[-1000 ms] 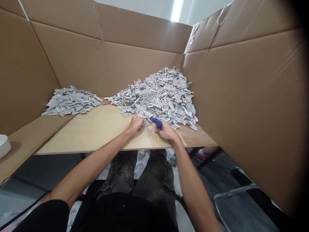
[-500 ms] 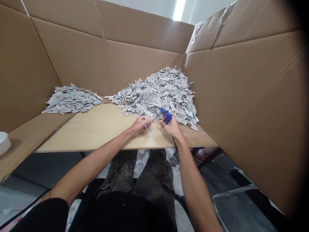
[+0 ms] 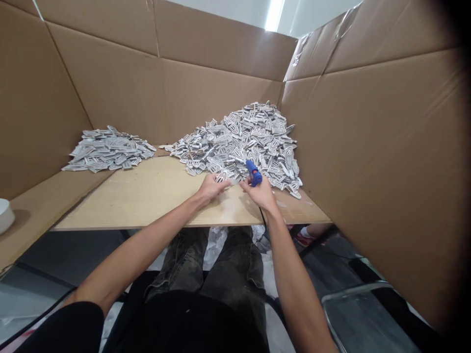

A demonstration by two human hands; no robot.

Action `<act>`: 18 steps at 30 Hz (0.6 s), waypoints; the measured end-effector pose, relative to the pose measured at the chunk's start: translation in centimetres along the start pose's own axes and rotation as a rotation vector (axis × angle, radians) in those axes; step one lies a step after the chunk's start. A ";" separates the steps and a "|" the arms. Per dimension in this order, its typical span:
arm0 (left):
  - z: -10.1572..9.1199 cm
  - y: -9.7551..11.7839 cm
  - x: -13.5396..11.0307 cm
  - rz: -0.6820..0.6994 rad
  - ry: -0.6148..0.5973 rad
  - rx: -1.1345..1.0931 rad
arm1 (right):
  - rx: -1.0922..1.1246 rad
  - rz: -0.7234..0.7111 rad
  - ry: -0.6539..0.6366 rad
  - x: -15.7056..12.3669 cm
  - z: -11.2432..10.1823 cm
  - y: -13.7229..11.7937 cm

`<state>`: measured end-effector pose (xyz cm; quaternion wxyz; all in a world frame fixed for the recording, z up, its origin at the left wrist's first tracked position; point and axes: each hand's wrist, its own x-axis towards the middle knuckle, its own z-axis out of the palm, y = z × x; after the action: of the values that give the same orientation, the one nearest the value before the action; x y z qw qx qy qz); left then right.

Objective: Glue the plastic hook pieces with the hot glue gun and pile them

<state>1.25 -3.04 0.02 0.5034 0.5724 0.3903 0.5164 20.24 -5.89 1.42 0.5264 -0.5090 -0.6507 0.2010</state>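
My left hand [image 3: 209,188] is closed on a small grey-and-white patch [image 3: 222,177] at the near edge of the big pile of patches [image 3: 246,142]. My right hand [image 3: 260,192] grips a blue glue gun [image 3: 253,173], its nozzle pointing up and left toward the patch. A black cord runs down from under the right wrist. Both hands rest over the light wooden board [image 3: 154,196], a few centimetres apart.
A smaller, flatter pile of patches [image 3: 108,149] lies at the back left. Tall cardboard walls [image 3: 368,147] enclose the board on three sides. A white bowl [image 3: 5,215] sits at the far left edge. A metal chair frame [image 3: 353,304] stands lower right.
The left hand lifted a patch from the pile's edge. The right hand moved the glue gun right and up, then tilted its nozzle toward the patch.
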 end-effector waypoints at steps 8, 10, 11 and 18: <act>0.1 0.3 0.0 0.020 0.017 -0.053 | 0.191 0.022 -0.041 0.1 1.2 0.5; 0.1 0.4 -0.1 0.018 0.004 -0.067 | 0.195 0.026 -0.032 0.2 1.4 1.0; 0.1 0.4 -0.1 0.020 0.001 -0.070 | 0.179 0.018 -0.022 0.3 1.5 1.2; -0.2 -0.1 0.3 0.039 -0.029 -0.100 | 0.089 -0.011 -0.015 0.3 1.4 0.9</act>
<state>1.11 -2.75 0.00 0.5267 0.5615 0.3455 0.5366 19.42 -4.88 0.29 0.5449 -0.4801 -0.6476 0.2307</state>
